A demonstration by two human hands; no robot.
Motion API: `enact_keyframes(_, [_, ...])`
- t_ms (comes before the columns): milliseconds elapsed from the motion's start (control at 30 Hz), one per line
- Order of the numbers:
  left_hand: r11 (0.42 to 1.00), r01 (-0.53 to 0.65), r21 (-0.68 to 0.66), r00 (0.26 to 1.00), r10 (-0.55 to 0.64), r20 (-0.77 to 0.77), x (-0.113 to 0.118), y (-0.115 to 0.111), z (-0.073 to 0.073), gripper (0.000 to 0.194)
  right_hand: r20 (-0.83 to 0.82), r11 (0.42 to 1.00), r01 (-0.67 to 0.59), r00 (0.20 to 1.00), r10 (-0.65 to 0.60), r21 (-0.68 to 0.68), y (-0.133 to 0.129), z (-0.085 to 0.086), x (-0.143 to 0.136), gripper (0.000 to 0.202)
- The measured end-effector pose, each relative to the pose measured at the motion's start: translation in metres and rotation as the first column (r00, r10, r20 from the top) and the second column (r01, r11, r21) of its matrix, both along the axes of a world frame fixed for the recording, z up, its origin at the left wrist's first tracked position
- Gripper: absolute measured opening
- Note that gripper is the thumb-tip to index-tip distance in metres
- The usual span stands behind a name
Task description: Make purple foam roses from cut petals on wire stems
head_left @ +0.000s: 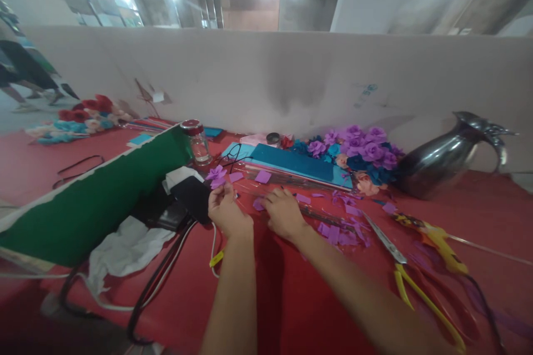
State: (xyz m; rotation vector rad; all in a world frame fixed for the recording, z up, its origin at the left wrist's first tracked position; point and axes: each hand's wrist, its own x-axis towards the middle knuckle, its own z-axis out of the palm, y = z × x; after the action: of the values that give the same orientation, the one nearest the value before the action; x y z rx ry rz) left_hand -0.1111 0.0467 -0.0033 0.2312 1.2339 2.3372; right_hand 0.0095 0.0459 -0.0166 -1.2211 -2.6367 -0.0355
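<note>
My left hand (229, 211) is closed at the base of a small purple paper flower (216, 176), which stands above its fingertips. To its right, my right hand (284, 212) reaches over the red tabletop, its fingers bent down beside a purple paper piece (259, 204); whether it grips the piece is unclear. Purple squares (262, 177) and scraps (339, 234) lie around thin dark sticks (325, 216). Scissors with yellow handles (400, 266) and a yellow glue gun (445, 249) rest at the right.
A green panel (95, 194) stands at the left near crumpled white paper (125, 249) and cables. Behind the hands are a glass jar (200, 147), blue paper (300, 163) and a purple flower bunch (366, 144). A metal pitcher (441, 158) leans at the right.
</note>
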Motion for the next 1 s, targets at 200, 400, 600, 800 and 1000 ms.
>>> enact_keyframes(200, [1.000,0.026,0.002,0.999,-0.026,0.047,0.000,0.001,0.001,0.020,-0.031,0.998,0.009,0.999,-0.011,-0.066,0.006,0.002,-0.001,0.022])
enact_keyframes(400, [0.981,0.194,-0.031,0.973,-0.188,0.133,0.003,-0.001,0.002,0.022,-0.144,0.971,0.111,0.979,-0.144,-0.212,0.020,0.000,0.003,0.023])
enact_keyframes(600, [0.916,0.381,-0.121,0.915,-0.356,0.191,0.004,-0.003,0.003,0.025,-0.191,0.942,0.180,0.952,-0.240,-0.285,0.027,-0.005,0.005,0.019])
enact_keyframes(800, [0.857,0.470,-0.211,0.873,-0.417,0.253,0.007,-0.005,0.006,0.024,-0.249,0.924,0.175,0.931,-0.267,-0.339,0.028,-0.003,0.006,0.021])
enact_keyframes(1000, [0.823,0.516,-0.236,0.851,-0.462,0.250,0.008,-0.007,0.005,0.023,-0.268,0.913,0.185,0.918,-0.293,-0.364,0.029,-0.001,0.007,0.021])
